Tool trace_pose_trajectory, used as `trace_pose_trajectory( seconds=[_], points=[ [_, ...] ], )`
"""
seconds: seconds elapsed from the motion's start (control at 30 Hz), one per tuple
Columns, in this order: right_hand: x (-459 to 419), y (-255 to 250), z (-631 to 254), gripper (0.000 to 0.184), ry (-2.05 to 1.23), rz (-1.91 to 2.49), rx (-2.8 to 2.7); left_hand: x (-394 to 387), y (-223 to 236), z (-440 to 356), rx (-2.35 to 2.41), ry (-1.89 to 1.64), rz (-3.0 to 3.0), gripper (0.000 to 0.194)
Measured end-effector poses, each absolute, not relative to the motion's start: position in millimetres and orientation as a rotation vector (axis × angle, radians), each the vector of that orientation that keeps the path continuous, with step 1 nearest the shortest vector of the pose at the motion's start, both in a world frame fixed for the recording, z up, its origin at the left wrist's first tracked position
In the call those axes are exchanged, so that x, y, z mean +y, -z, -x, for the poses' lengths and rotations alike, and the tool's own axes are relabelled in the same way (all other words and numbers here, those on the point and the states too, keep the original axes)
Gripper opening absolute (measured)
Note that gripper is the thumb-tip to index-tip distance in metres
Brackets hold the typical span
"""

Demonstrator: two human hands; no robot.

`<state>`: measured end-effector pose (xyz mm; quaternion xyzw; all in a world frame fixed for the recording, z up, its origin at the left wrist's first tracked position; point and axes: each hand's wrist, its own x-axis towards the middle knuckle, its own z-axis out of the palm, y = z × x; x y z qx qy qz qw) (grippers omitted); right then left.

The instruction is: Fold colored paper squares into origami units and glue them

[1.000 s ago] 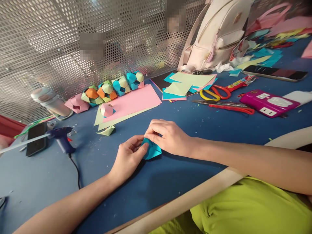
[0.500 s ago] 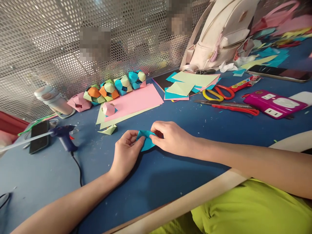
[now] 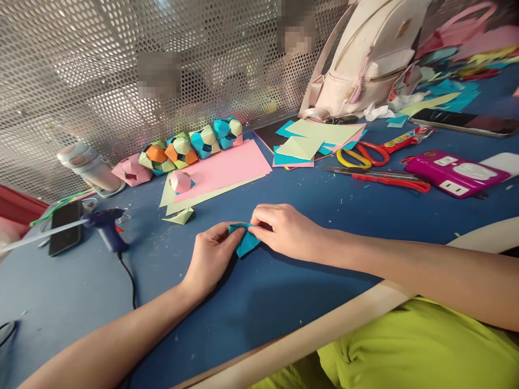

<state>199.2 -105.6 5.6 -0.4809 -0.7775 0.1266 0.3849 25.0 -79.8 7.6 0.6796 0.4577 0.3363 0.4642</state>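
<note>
Between my two hands is a small folded piece of blue paper, pointing downward just over the blue table. My left hand pinches its left side, thumb on the near face. With thumb and fingers, my right hand grips the upper right edge. My fingers hide parts of the folds. A little to the left lies a folded pale green paper piece. Behind it, a small pink and blue paper piece rests on pink paper sheets.
Several folded paper balls line the perforated metal screen. A glue gun, phone and bottle stand left. Scissors, a cutter, a purple power strip, paper squares and a backpack occupy the right.
The blue paper has been turned and moved slightly up and left, so its corner now points down. My right hand has shifted from its top to its right edge.
</note>
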Motion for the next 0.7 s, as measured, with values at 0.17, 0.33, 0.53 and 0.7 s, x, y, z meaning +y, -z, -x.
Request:
trace_pose_trajectory(
  seconds=[0.17, 0.33, 0.53, 0.7],
  points=[
    [-108.7, -13.2, -199.3, 0.018, -0.427, 1.278, -1.91, -76.7, -4.4, -23.7, 1.119, -0.92, -1.603, 0.026],
    [-106.3, -10.3, -200.1, 0.022, -0.401, 1.365, -1.922, -74.9, -2.0, -23.0, 1.125, -0.939, -1.522, 0.025],
    [-103.2, -2.2, -199.6, 0.028, -0.277, 1.334, -1.966, -76.5, -2.3, -24.5, 1.144, -0.919, -1.531, 0.021],
    [-106.5, -8.8, -198.2, 0.016, -0.407, 1.351, -1.917, -76.2, -1.2, -24.2, 1.153, -0.923, -1.494, 0.021]
  ],
)
